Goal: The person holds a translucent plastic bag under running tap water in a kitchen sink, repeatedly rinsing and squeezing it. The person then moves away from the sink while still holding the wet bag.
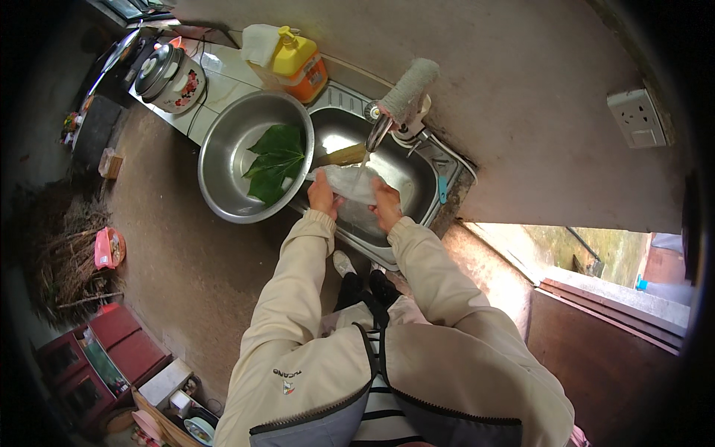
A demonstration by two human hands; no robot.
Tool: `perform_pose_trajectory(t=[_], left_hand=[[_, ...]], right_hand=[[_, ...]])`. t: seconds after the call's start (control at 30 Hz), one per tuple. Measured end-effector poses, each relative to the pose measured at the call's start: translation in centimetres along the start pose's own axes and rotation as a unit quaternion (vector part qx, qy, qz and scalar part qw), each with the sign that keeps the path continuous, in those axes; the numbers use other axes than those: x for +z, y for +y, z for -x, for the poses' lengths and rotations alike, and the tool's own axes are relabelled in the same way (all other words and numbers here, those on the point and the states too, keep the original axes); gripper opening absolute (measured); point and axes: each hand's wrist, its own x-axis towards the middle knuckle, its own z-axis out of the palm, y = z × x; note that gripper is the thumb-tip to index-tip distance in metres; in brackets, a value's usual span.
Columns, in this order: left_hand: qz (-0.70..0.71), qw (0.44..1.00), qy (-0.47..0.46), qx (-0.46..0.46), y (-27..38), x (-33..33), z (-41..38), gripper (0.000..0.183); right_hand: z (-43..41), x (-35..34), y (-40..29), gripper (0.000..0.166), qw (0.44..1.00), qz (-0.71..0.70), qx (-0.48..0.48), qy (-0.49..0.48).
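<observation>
Over the stainless steel sink [413,187], my left hand [324,196] and my right hand [386,204] hold a translucent whitish piece, seemingly a wet plastic bag or film [353,183], by its two ends. Water runs onto it from the faucet [379,133], which has a fuzzy roller-like sleeve [409,92] above it. Behind the piece, a yellowish-brown length of something [342,156] lies in the sink. To the left, a large metal basin [215,193] overlaps the sink's rim and holds a big green leaf [276,162].
A yellow and orange pump bottle [301,70] with a white cloth [260,44] stands behind the basin. A floral rice cooker [181,86] sits on the tiled counter [226,72]. A turquoise-handled tool [442,189] lies at the sink's right rim. A wall socket [637,118] is at right.
</observation>
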Motion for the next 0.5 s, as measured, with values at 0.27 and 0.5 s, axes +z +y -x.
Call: perform_pose_trajectory(t=[0.27,0.5], left_hand=[[-0.031,0.978,-0.052,0.199,-1.8,-2.4,-0.1,0.043],[-0.143,0.964,-0.149,0.168,-3.8,-2.5,5.0,0.029]], right_hand=[[-2.1,-3.0,4.5,0.036,0.845,0.478,-0.232,-0.068],[-2.5,1.9,1.0,0.035,0.673,0.7,-0.181,-0.158]])
